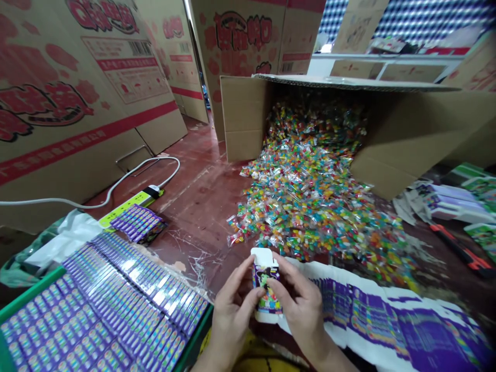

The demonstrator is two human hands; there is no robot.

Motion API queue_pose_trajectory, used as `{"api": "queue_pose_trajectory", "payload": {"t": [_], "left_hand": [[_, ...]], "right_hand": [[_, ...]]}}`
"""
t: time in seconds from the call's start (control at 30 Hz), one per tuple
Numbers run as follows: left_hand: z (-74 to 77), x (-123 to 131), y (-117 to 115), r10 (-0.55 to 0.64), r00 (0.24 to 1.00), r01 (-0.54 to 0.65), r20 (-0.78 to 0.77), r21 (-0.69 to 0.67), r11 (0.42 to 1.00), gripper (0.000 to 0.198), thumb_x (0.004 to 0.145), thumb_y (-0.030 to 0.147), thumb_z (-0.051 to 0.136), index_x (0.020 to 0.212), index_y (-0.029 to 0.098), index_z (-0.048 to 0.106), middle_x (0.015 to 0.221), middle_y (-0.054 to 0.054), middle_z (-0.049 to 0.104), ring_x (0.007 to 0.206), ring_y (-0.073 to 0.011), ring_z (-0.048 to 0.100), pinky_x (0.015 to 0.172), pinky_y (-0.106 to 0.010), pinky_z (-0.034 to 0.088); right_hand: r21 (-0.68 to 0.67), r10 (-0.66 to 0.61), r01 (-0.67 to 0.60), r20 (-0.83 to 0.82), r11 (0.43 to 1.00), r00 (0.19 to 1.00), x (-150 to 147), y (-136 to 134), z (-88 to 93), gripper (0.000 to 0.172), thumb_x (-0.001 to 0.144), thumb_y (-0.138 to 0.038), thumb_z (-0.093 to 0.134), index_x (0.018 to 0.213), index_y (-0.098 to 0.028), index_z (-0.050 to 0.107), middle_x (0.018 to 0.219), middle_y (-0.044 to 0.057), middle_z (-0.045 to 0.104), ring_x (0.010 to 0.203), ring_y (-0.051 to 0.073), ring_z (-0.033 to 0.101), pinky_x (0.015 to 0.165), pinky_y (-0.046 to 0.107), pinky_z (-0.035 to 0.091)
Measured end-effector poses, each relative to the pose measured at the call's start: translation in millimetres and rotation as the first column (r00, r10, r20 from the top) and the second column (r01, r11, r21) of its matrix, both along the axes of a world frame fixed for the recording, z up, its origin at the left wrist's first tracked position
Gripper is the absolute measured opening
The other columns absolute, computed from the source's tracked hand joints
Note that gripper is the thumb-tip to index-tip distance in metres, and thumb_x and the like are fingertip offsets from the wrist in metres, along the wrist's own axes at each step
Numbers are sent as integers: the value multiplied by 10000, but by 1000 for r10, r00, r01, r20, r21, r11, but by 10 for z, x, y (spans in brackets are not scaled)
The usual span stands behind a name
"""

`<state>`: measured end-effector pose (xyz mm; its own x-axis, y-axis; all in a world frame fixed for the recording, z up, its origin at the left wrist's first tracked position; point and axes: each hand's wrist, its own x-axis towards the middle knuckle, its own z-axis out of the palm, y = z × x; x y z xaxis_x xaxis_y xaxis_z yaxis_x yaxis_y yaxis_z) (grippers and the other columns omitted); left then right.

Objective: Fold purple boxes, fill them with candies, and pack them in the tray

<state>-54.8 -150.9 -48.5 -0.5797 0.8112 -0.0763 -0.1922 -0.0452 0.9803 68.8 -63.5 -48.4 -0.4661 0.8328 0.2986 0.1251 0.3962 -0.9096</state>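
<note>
Between my two hands is a small purple candy box (266, 289) with printed coloured sweets and white end flaps standing out at top and bottom. My left hand (236, 299) grips its left side, thumb on the front. My right hand (300, 297) closes round the right side, its thumb also on the front panel. Just beyond my hands lies a heap of small clear candy packets (302, 191), spilling from a tipped cardboard carton (244, 119). A long row of flat, overlapping purple box blanks (387, 315) lies by my right hand.
At the left, a green tray (8, 310) holds rows of filled purple boxes. Behind it lie a yellow-green power strip (127, 206), a white cable (116, 181) and a wrapped bundle of purple boxes (137, 223). A red-black tool (461, 250) is at right. Tall cartons (77, 103) stand behind.
</note>
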Motion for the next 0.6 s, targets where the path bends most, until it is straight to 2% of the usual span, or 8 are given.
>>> {"api": "queue_pose_trajectory", "payload": {"t": [0.1,0.17,0.23,0.33,0.37,0.47,0.6], "left_hand": [[10,-82,-31,-160,986,159,-41,-29,987,455,874,272,697,1314,334,597,1251,-25,670,1122,-195,638,949,-239,504],[45,-127,-46,-231,971,228,-60,-47,972,413,897,273,671,1300,324,592,1259,-27,660,1124,-197,632,955,-246,496],[100,-153,-54,-301,953,299,-41,-38,953,353,922,275,637,1271,303,588,1274,-36,647,1136,-207,619,958,-261,492],[168,-161,-56,-374,927,374,20,7,927,305,944,264,603,1247,285,573,1268,-46,644,1144,-218,608,956,-281,492],[176,-159,-57,-375,927,375,26,11,927,295,942,257,605,1235,278,577,1259,-47,647,1138,-218,610,957,-283,490],[152,-144,-61,-331,943,331,32,-12,943,288,924,243,631,1209,253,592,1206,-53,664,1081,-206,631,937,-274,493],[112,-106,-53,-216,972,217,97,-1,976,292,884,225,687,1157,251,591,1107,-33,672,1006,-171,651,888,-242,509]], "right_hand": [[160,-21,18,14,987,1000,26,0,-53,458,910,-196,649,1355,-264,563,1175,61,713,953,204,698,868,306,547],[203,-24,19,22,979,999,25,5,-55,473,904,-178,655,1358,-266,557,1141,57,713,949,199,689,855,300,545],[194,-15,11,20,981,1000,10,18,-24,392,901,-180,659,1280,-270,613,1044,40,716,912,189,682,819,286,543],[122,22,-22,1,992,1000,-16,58,67,157,924,-193,625,1049,-260,693,922,24,691,866,178,670,770,272,533],[101,41,-41,1,994,999,-21,73,99,113,937,-197,604,979,-250,695,908,26,682,863,178,666,767,273,529],[98,97,-100,31,990,995,-24,101,152,144,962,-191,550,891,-229,670,978,53,670,937,192,659,825,300,517],[41,110,-108,-52,993,993,-48,104,132,142,964,-171,535,1072,-245,591,1063,62,665,995,191,660,863,317,525]]}}
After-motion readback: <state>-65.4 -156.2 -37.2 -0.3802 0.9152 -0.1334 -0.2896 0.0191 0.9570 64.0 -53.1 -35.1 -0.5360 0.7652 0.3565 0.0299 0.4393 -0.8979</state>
